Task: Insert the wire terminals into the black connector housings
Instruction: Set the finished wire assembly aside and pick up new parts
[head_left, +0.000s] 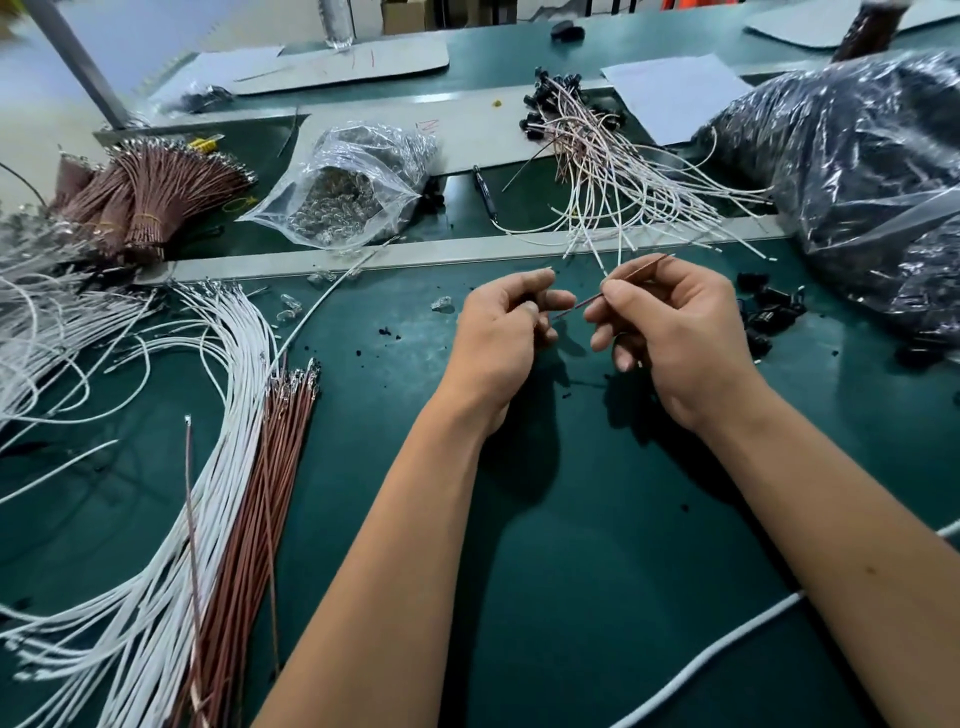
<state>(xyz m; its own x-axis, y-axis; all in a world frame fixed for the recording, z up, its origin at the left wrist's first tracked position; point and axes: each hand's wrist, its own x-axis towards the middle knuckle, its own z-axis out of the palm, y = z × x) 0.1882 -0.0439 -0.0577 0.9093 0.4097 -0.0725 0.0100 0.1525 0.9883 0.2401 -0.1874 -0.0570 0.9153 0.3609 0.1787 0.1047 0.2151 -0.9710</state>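
1. Right hand (670, 332) pinches a thin brown wire (587, 300) between thumb and forefinger; the wire runs diagonally from above the hand down-left toward the left hand.
2. Left hand (501, 332) is curled, fingers closed around something small and dark. Probably a black housing, but it's mostly hidden, so can't confirm.
3. Lower end of the wire sits right at the left fingertips. Can't tell if the terminal is seated.
4. Both hands are held above the green mat (597, 545), mid-bench.
5. Loose black housings (769, 312) lie on the mat just right of the right hand.
6. White wires (228, 415) and brown wires (260, 467) lie fanned out on the left, terminals pointing away from the person.
7. Finished assemblies (597, 156) are piled behind the hands, past the grey rail (415, 254).
8. Clear bag of metal parts (343, 192) sits back left; large bag of dark parts (857, 171) back right.
9. Bundled brown wires (150, 197) at far left.
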